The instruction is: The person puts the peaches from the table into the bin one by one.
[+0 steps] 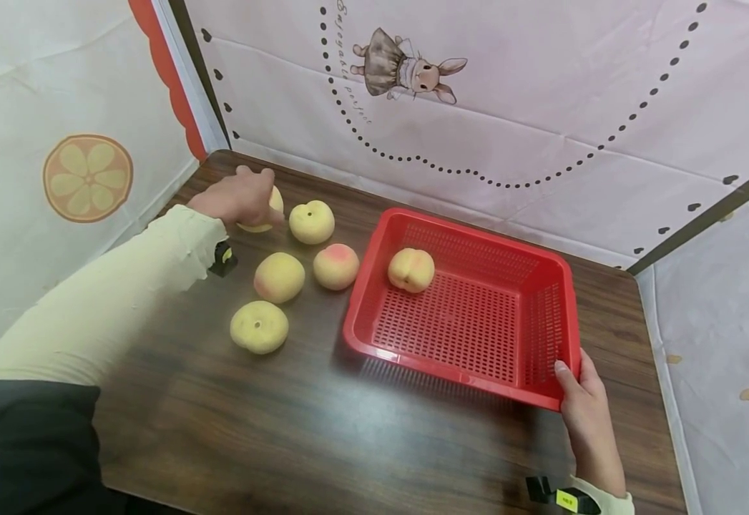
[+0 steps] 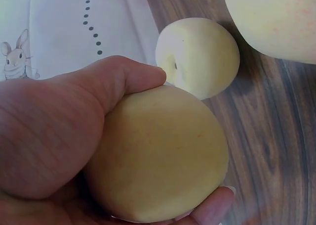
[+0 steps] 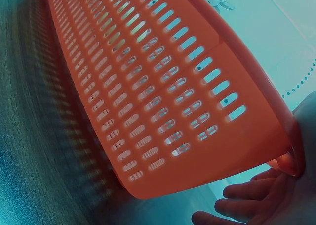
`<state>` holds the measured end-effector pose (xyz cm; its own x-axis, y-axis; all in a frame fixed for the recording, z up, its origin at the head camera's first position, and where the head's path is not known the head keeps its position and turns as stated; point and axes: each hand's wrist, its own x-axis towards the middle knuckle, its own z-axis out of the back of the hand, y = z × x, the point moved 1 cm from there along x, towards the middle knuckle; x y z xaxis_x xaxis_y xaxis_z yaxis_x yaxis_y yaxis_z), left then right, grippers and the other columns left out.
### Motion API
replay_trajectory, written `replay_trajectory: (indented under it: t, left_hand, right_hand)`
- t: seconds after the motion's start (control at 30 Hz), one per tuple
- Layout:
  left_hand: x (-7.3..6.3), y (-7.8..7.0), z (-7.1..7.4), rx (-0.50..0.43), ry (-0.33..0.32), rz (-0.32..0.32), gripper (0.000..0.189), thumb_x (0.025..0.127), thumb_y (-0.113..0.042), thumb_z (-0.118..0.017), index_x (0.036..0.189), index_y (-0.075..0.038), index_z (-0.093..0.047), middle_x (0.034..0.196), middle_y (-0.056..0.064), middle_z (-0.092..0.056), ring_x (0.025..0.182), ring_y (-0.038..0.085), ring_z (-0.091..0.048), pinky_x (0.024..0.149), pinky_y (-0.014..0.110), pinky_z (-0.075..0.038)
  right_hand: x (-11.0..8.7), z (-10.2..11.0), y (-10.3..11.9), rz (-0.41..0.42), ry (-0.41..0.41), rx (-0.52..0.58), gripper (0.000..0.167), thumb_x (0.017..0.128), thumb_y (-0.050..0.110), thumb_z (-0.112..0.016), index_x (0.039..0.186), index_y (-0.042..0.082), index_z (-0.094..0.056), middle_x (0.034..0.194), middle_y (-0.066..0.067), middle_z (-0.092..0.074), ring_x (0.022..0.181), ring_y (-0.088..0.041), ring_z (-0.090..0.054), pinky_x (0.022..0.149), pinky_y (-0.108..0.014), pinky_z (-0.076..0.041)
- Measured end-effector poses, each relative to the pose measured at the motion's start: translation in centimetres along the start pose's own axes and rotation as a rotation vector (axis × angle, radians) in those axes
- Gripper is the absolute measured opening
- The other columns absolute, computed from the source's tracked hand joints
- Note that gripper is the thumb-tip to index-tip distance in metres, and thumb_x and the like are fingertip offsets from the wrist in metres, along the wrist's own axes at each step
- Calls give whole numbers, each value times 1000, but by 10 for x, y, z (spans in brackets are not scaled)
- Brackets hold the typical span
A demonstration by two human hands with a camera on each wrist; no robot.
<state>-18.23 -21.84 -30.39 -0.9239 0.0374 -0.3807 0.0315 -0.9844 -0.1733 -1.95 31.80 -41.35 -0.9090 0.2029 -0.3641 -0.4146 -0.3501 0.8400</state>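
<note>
At the back left of the table, my left hand (image 1: 243,197) grips a pale yellow peach (image 2: 160,153), thumb on one side and fingers around the other. Just right of it in the head view sits another peach (image 1: 312,222). More peaches lie in front: one yellow (image 1: 280,277), one with a pink blush (image 1: 336,267), and a flatter one (image 1: 260,327). My right hand (image 1: 589,411) holds the near right corner of a red plastic basket (image 1: 464,377), its thumb over the rim. Inside the basket, towards the left, rests a single peach (image 1: 410,270).
The dark wooden table (image 1: 322,443) is bounded by a white printed cloth (image 1: 509,107) at the back, with further cloth walls left and right. The basket's left rim stands close beside the blushed peach.
</note>
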Motion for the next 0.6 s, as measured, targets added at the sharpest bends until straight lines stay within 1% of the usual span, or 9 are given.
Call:
replay_trajectory:
  t: [0.1,0.17,0.27,0.4,0.47,0.6]
  left_hand:
    - [-2,-4,2,7,3,-16,75,95,-39,-63,145,7,-31,126,35,-42,101,43,-54,86,58,-50]
    - [-4,-7,4,7,7,-24,75,94,-38,-63,145,7,-32,126,34,-42,100,43,-55,84,56,-50]
    - [-8,-12,6,-8,18,-27,74,92,-36,-62,145,5,-32,125,32,-42,96,41,-56,74,49,-53]
    - [-12,-18,7,-28,18,-41,72,90,-33,-62,144,4,-34,124,31,-42,91,39,-58,62,42,-53]
    - [-13,-22,8,-32,15,-48,72,90,-33,-62,145,3,-34,124,30,-42,92,38,-58,61,40,-52]
    - [-15,-28,10,-34,26,-40,73,91,-34,-62,148,2,-33,124,28,-40,92,37,-58,61,39,-52]
  right_hand:
    - [0,0,0,2,-1,5,62,113,29,-38,168,19,-12,157,-15,-43,97,6,-63,79,-13,-55]
    - [0,0,0,3,-2,8,62,113,29,-38,168,19,-12,158,-15,-43,97,7,-63,79,-12,-55]
    - [0,0,0,-1,-1,13,62,113,29,-38,168,20,-12,157,-14,-43,97,6,-63,79,-13,-55]
    - [0,-1,1,3,-4,18,62,113,29,-39,168,20,-13,157,-14,-44,98,4,-64,79,-13,-56]
    - [-1,-1,1,6,-4,20,62,112,30,-39,168,19,-14,156,-14,-44,98,4,-64,79,-13,-56]
    - [-1,-1,1,6,-5,20,63,112,31,-40,168,19,-14,156,-14,-44,98,3,-64,80,-14,-56]
